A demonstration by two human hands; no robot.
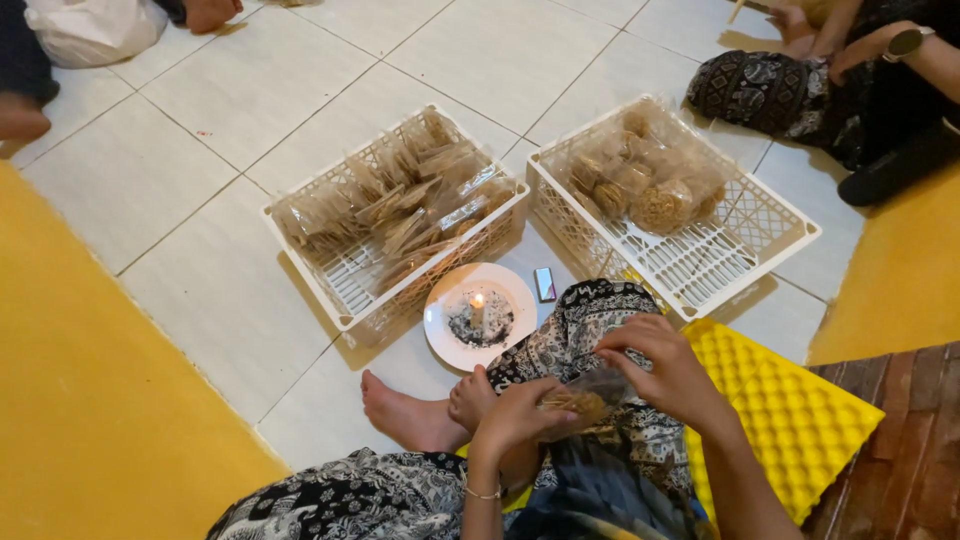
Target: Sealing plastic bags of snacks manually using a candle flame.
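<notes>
Over the lap, low centre of the head view, both hands close on one small clear packet (585,397) of brownish snack: left hand (515,415) curled under its near-left end, fingers wrapped, right hand (662,368) on top at the far-right end, fingertips (612,357) pinching the film. Packet's long axis runs roughly left-right between the two hands, tilted a bit up toward the right; it sits above the patterned trousers, not on the floor. Straight ahead of the hands, on the tile floor, a white plate (450,335) with a short lit candle (477,310) in a dark waxy patch; flame lies just beyond the knee, about level between the two hands, left hand slightly nearer. A small lighter (545,284) lies just right of the plate. Beyond, two white lattice baskets: left basket (345,300) packed with flat packets, right basket (745,255) with rounder filled packets bunched in its far-left corner, rest bare. Yellow foam mat (790,400) under the right side. Another person's arm with a watch (905,42) top right, cut off. Packet's open end is hidden by fingers; contents blurred, cannot tell if it is sealed.
</notes>
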